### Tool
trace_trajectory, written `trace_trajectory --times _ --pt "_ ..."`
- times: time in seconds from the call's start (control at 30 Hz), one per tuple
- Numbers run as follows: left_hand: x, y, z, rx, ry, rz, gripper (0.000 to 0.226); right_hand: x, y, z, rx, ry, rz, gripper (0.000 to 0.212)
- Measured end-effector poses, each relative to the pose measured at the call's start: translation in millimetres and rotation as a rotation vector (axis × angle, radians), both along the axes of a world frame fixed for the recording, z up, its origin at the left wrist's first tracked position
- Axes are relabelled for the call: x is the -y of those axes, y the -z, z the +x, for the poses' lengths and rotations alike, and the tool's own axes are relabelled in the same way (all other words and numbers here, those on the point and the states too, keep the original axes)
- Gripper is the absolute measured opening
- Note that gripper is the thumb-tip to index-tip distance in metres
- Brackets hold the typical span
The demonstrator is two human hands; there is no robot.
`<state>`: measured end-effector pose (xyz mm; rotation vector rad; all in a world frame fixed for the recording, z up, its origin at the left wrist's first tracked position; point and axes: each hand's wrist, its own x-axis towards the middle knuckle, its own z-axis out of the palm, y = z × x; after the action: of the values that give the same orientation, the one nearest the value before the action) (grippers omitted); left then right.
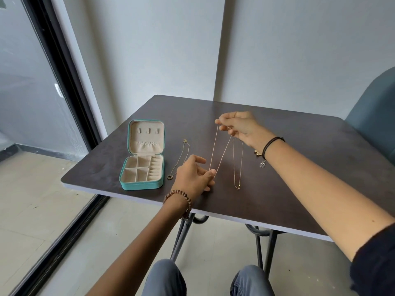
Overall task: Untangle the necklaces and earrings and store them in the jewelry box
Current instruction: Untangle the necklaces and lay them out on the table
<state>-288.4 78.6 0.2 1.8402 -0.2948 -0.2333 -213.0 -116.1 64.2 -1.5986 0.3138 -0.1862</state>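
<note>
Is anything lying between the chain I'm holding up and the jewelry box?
Yes. A heart-pendant necklace lies on the table between your left hand, which pinches the chain, and the open jewelry box. Lifting the chain over it should work; nothing else visible blocks the box.

Head-worn view, downward over table (299,135)

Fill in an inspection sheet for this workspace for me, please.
Surface: dark table, jewelry laid on it.
Job's things: teal jewelry box open, compartments look empty; heart-pendant necklace lying beside it; thin chain stretched between both hands; second necklace hanging from the right hand; earrings near the right wrist.
Clutter: nothing seen.
Grippers: left hand pinches the thin chain's lower loop; right hand pinches its top.
Cables: nothing seen.
Surroundings: glass door left, blue chair right.
</note>
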Motion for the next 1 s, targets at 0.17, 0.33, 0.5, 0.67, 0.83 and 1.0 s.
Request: trace_trajectory --times 0.17,0.33,0.5,0.67,0.83,1.0 --pt "0.5 -0.9 -1.6 0.021 -0.012 0.072 0.011 4.9 14.6 9.3 -0.013 -0.058 -0.274 0.016" --pt "1.7 -1.1 1.5 0.113 0.026 0.236 0.005 8.3 24.4 14.7 0.006 -0.165 -0.422 0.016" --pt "3.5 1.8 5.5 0.223 0.030 0.416 0.009 14.7 33.6 23.0 -0.012 -0.204 -0.578 0.014" --pt "2.2 -2.6 -0.2 0.356 0.039 0.601 0.014 17.5 40.3 26.7 0.013 -0.225 -0.687 0.012" --pt "-4.3 0.7 -5.4 0.473 0.017 0.670 0.023 17.3 47.0 31.3 0.080 -0.224 -0.796 0.008" --pt "-5.5 0.6 -7.7 0.594 0.073 0.707 0.028 15.8 56.9 36.7 0.173 -0.188 -0.860 0.006"
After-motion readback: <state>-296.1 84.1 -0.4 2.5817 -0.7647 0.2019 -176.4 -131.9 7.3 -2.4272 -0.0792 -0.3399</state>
